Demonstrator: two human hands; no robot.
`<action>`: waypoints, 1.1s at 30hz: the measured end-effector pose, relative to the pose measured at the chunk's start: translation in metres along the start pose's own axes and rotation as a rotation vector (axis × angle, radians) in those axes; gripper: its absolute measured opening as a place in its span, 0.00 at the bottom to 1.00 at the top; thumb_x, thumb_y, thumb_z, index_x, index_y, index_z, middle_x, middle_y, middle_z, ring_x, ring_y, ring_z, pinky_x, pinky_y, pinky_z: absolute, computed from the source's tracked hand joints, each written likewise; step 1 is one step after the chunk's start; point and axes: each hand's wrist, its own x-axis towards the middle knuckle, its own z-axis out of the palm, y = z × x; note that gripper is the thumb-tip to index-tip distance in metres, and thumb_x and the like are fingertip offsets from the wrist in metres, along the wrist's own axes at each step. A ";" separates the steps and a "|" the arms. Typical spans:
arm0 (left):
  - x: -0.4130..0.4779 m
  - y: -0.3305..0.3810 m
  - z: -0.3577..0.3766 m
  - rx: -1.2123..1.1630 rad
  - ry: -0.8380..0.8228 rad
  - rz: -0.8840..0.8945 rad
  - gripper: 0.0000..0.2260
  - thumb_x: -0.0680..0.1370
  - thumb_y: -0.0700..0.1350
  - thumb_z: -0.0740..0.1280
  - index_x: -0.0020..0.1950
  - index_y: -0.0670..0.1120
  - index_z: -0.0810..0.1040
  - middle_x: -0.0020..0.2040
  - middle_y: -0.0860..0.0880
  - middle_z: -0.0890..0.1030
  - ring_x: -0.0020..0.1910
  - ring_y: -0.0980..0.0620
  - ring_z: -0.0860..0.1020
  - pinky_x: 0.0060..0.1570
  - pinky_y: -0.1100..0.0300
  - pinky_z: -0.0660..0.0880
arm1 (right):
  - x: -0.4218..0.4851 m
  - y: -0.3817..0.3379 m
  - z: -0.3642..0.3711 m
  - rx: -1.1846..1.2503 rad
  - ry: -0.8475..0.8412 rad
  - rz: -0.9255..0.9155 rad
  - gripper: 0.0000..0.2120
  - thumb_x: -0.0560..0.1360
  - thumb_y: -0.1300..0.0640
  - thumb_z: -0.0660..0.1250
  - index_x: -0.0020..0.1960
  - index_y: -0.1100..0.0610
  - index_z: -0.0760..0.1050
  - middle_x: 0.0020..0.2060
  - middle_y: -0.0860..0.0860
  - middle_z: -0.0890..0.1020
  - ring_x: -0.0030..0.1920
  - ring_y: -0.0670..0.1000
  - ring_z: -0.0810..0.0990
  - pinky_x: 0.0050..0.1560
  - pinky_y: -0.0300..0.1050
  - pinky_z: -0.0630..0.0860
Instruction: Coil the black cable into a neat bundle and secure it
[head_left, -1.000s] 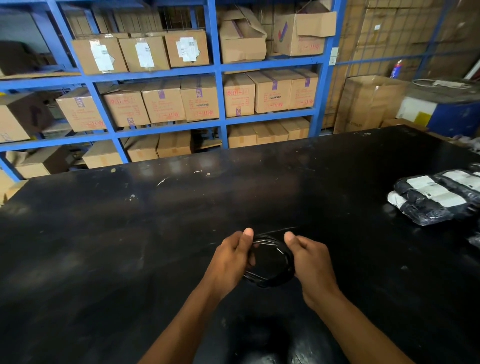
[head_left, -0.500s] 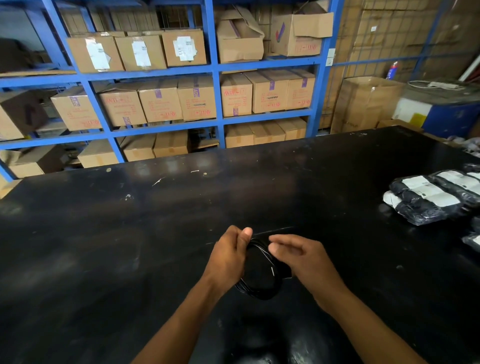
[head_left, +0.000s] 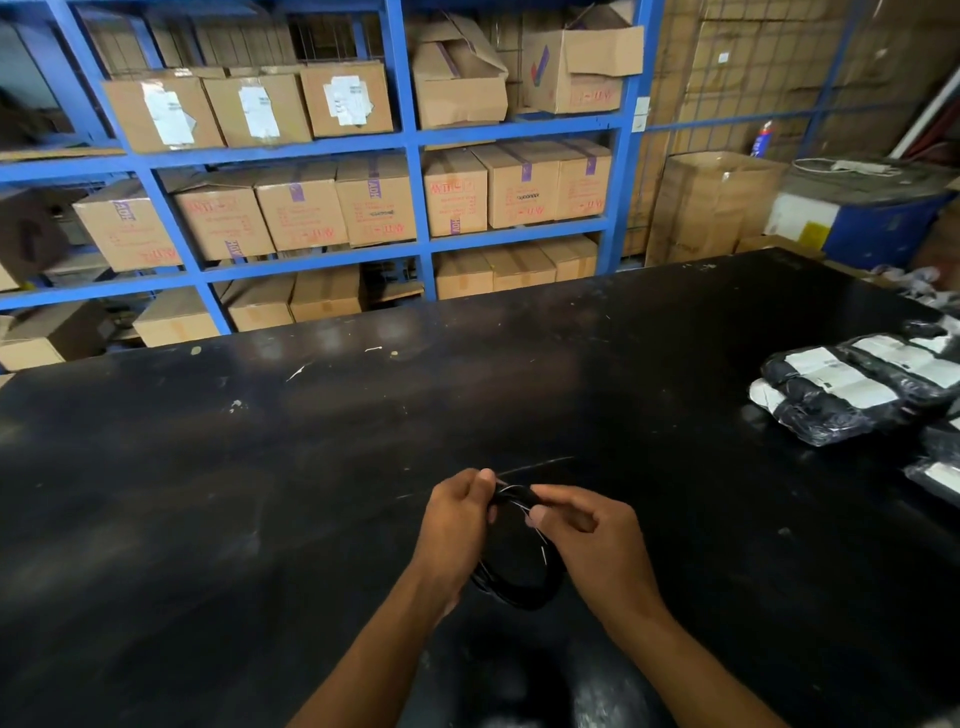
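Here both hands, left hand (head_left: 457, 525) and right hand (head_left: 592, 540), pinch the coiled black cable (head_left: 514, 587) (bare table (head_left: 260, 493) around).

Setting: warehouse or stockroom with a packing bench. Blue steel shelving (head_left: 415, 140) spans the back wall, three visible tiers, stacked with brown cardboard cartons (head_left: 374, 205) bearing red print, purple tape and white labels. More cartons (head_left: 711, 202) stand on the floor against a wire mesh partition (head_left: 753, 78). Foreground: large black worktable (head_left: 260, 493), scuffed. Bagged black goods with white labels (head_left: 841, 384) lie stacked at its right edge.
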 end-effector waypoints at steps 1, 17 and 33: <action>0.000 0.000 0.001 0.009 -0.014 -0.003 0.16 0.84 0.47 0.57 0.44 0.40 0.78 0.27 0.54 0.74 0.26 0.57 0.70 0.28 0.62 0.67 | 0.000 0.001 -0.002 -0.048 -0.017 -0.021 0.13 0.72 0.63 0.73 0.54 0.50 0.84 0.42 0.47 0.88 0.46 0.40 0.85 0.52 0.36 0.80; 0.001 -0.013 0.018 0.115 -0.126 0.319 0.04 0.83 0.41 0.61 0.50 0.43 0.73 0.36 0.49 0.78 0.33 0.55 0.75 0.34 0.63 0.74 | 0.012 0.020 -0.026 -0.177 0.095 -0.065 0.04 0.71 0.56 0.76 0.46 0.51 0.85 0.37 0.47 0.87 0.40 0.43 0.86 0.46 0.51 0.84; 0.042 -0.045 0.055 0.242 -0.016 0.149 0.08 0.82 0.44 0.63 0.43 0.49 0.74 0.33 0.51 0.78 0.28 0.55 0.71 0.27 0.58 0.67 | 0.044 0.079 -0.084 -0.504 -0.048 0.303 0.05 0.77 0.55 0.68 0.50 0.51 0.82 0.44 0.46 0.83 0.49 0.48 0.82 0.53 0.47 0.79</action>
